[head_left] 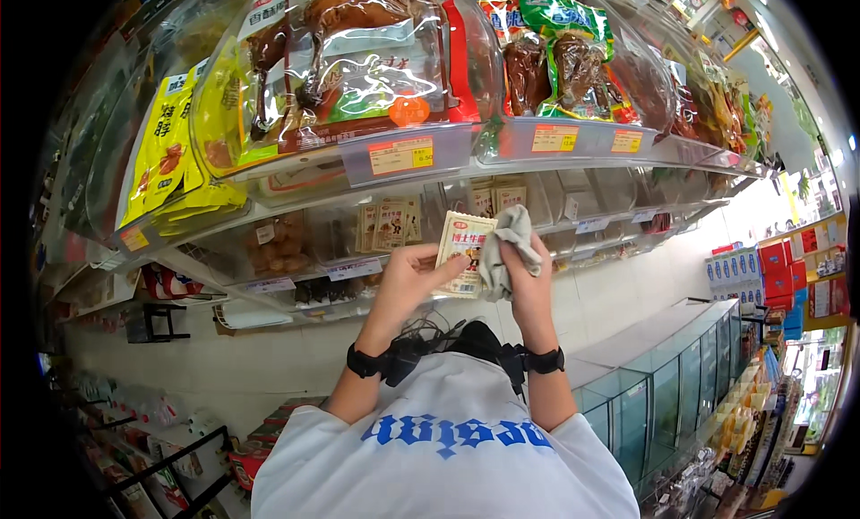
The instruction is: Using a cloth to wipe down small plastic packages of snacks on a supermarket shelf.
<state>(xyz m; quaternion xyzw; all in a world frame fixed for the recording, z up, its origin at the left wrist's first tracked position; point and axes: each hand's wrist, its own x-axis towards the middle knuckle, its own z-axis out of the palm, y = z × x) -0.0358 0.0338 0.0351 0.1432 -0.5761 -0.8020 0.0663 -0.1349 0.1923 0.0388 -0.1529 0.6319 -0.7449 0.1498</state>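
Between thumb and fingers, my left hand [415, 274] grips a small cream snack packet [462, 235] with red print and crimped edges, held upright in front of me. My right hand [530, 282] is closed around a crumpled grey cloth [498, 266], which lies against the packet's right edge and covers part of it. Just beyond my hands, similar cream packets [391, 225] stand in a clear bin on the lower shelf. More of them [498, 197] sit in the bin to its right.
The upper shelf [524, 159] juts out above my hands, bearing vacuum-packed meats [358, 62] and yellow packets [166, 152] in clear bins. A bin of brown, rounded food [279, 241] stands at left. Glass-fronted cabinets [658, 394] are at right, with stacked boxes [739, 273] farther off.
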